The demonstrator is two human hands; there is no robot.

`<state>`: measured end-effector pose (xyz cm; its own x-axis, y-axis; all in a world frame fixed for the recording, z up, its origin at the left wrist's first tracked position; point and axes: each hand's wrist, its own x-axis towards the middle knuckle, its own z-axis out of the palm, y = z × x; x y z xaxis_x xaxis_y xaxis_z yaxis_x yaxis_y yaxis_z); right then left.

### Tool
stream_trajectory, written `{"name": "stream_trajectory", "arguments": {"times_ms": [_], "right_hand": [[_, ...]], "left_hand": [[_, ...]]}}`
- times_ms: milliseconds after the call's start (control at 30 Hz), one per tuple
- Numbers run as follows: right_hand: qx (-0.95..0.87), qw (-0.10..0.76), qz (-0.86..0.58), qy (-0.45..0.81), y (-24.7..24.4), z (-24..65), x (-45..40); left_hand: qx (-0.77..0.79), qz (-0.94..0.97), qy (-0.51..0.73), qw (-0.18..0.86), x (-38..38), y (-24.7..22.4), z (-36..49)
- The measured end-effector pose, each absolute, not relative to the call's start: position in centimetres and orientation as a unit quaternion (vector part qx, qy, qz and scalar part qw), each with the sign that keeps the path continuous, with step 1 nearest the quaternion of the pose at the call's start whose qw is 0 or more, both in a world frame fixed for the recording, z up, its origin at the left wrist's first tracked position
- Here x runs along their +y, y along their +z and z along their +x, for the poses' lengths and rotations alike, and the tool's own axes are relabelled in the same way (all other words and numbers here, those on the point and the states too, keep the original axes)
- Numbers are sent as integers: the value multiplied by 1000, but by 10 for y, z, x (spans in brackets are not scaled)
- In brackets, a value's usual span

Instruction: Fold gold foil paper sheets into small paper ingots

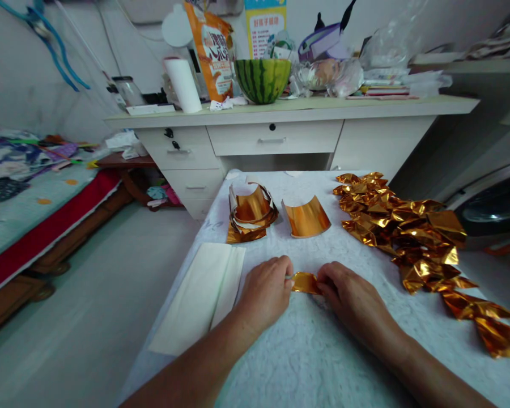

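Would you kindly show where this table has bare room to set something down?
The tablecloth is bare on the near side of the left hand and right hand, and between the right hand and the twisted gold foil. It is crowded along the right, under that foil, and at left, with white paper and curled gold sheets.

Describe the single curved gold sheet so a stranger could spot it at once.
Find the pale cloth-covered table in front of the white desk. On its far half, look between the curled gold bundle at left and the crumpled gold foil at right. The gold sheet is the smooth one lying alone.
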<state>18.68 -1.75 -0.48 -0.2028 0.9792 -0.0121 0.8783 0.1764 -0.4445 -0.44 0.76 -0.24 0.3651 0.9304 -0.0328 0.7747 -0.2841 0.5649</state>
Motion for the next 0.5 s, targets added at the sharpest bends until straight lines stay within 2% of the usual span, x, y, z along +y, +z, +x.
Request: {"name": "stream_trajectory", "arguments": {"times_ms": [200, 500], "right_hand": [[-819, 171, -519, 173, -5, 182, -16], [-795, 139, -573, 144, -1, 168, -20]], "left_hand": [[486, 817, 155, 268, 11, -4, -7], [472, 820, 141, 292, 17, -4, -9]]}}
